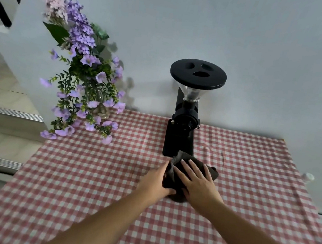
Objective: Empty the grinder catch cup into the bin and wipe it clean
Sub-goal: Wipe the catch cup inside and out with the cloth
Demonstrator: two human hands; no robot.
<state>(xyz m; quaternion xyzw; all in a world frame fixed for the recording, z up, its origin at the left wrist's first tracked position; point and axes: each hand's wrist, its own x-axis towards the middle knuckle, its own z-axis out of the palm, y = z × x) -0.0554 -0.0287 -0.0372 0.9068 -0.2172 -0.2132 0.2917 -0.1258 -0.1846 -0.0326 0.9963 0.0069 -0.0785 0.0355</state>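
A black coffee grinder (184,123) with a clear hopper and a round black lid stands at the back of the table. Just in front of its base, a dark cloth (209,170) is wrapped over a dark round object, probably the catch cup (177,198), of which only the lower edge shows. My left hand (155,181) grips the wrapped bundle from its left side. My right hand (199,183) lies flat on top of the cloth with its fingers spread. No bin is in view.
A red and white checked tablecloth (78,182) covers the table. A glass vase of purple flowers (87,83) stands at the back left corner. A white wall rises behind the table, steps lie at the left, and a small white object (308,177) sits past the right edge.
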